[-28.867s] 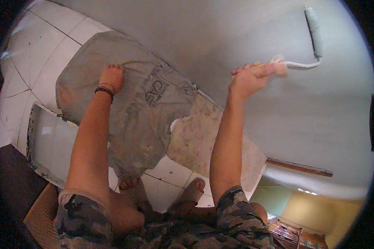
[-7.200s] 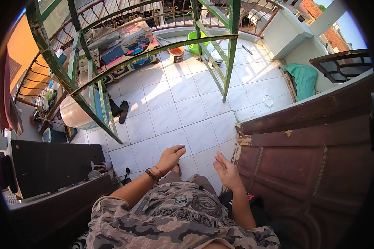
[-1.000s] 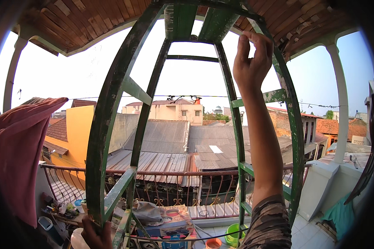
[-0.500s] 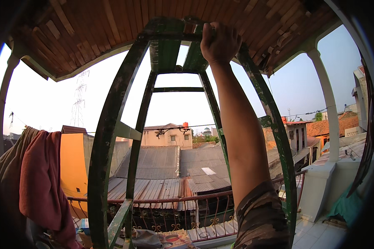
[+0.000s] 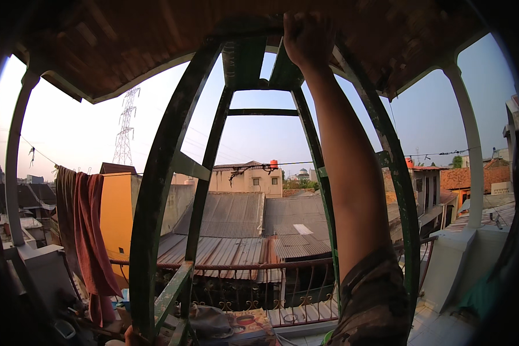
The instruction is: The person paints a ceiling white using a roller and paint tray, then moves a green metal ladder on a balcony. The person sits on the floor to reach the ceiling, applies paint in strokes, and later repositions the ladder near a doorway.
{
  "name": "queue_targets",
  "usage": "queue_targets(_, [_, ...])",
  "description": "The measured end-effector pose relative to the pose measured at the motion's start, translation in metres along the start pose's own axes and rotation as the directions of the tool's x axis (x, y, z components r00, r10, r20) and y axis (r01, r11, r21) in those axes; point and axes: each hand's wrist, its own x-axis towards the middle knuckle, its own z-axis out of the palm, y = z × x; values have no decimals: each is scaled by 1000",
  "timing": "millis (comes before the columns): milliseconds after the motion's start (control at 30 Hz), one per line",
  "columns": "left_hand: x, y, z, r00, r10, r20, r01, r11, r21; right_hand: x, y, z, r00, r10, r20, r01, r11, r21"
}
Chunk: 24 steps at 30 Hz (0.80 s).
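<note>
A worn dark-green wooden stepladder (image 5: 155, 190) stands upright in front of me, its legs spread and its paint chipped. High up, my right hand (image 5: 309, 40) is closed round the ladder's top edge, and that arm stretches up along the inner side of the right leg. Low at the left, a small part of my left hand (image 5: 134, 337) shows against the bottom of the ladder's left leg; its fingers look wrapped round the wood. The lower picture edge hides the rest of that hand.
A wooden ceiling (image 5: 115, 34) hangs close above the ladder. Behind it runs a brown metal railing (image 5: 242, 267), with roofs beyond. Red cloth (image 5: 92, 230) hangs from a line at left. A printed cardboard box (image 5: 251, 326) and a grey bag (image 5: 210, 320) lie by the ladder's foot.
The view has shifted, so the hanging cloth and left pillar sit further right. My left hand has come into sight at the ladder's lower left leg. My right hand keeps its hold.
</note>
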Motion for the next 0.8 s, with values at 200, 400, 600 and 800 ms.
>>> queue_targets(200, [4, 0, -4, 998, 16, 67, -20, 998, 63, -19, 3, -24, 968, 33, 251, -21, 999, -50])
queue_targets(400, [6, 4, -9, 995, 4, 104, -3, 1000, -4, 2, -25, -48, 976, 32, 217, 63, 907, -417])
queue_targets(600, [8, 22, -15, 984, -122, 129, 125, 992, -15, -28, -42, -94, 954, -17, 299, 32, 998, -46])
queue_targets(800, [6, 17, -2, 991, -63, 120, 74, 993, -90, -30, -61, -155, 535, 128, 835, -102, 991, -86])
